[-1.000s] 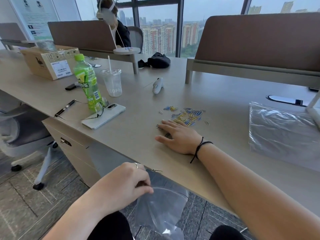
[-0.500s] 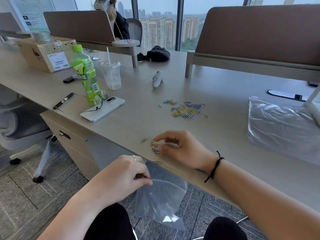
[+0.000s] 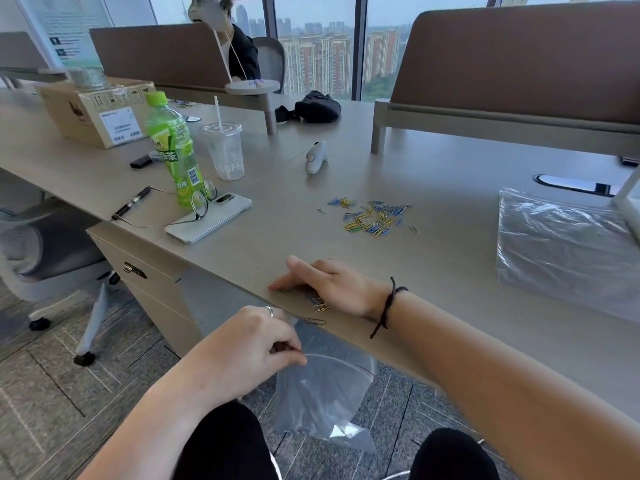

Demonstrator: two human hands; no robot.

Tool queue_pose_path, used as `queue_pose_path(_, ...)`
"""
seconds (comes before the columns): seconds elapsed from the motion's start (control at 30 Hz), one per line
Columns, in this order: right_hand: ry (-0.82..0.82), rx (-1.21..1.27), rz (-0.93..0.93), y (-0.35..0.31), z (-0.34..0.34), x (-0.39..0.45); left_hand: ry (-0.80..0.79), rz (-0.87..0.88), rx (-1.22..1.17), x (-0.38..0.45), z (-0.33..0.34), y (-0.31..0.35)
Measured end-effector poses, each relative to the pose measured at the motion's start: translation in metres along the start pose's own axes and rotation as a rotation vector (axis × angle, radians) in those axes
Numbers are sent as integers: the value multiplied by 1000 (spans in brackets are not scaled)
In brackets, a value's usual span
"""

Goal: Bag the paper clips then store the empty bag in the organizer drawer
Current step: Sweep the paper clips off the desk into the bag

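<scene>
The right hand (image 3: pixel 332 289) lies flat on the counter (image 3: pixel 450 168), right at the near edge. Its fingers are spread out and pressed down, not curled around anything. A few paper clips (image 3: pixel 320 306) sit under and just beside that hand, and one clip (image 3: pixel 315 321) rests at the very lip of the edge.

The left hand (image 3: pixel 249 348) is below the edge, down near the lap. Its thumb and fingers are pinched tight on the rim of a clear bag (image 3: pixel 325 396). The bag hangs with its mouth open and facing up. The mouth is just under the edge of the counter and a bit to the left of the clips by the right hand.

So the clips only need to slide toward the person and drop off the edge into the bag. The right hand is the nearer one for that push. It looks like the bag should line up under the clips first, or some may fall on the floor.

The big pile of clips (image 3: pixel 372 218) is farther back from the edge, well apart from both hands. It still has to be bagged. A second clear bag (image 3: pixel 561 247) lies flat on the counter, far to the right of the edge spot.
</scene>
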State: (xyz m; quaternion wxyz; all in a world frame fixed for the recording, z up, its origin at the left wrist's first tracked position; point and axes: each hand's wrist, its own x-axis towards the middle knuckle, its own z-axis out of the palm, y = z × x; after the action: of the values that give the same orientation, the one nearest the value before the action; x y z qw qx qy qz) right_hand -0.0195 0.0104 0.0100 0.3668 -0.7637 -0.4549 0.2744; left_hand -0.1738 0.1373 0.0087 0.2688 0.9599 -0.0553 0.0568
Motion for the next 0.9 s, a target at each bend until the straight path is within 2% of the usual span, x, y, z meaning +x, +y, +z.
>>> queue_pose_path(0.2, -62, 262, -29, 3, -1, -30, 1, 16, 3, 0, -1, 1)
queue_pose_path(0.33, -20, 427, -39, 4, -7, -33, -7, 43, 22, 0, 0, 1)
queue_pose_path(0.9, 9, 660, 5, -10, 25, -28, 25, 35, 35, -3, -5, 2)
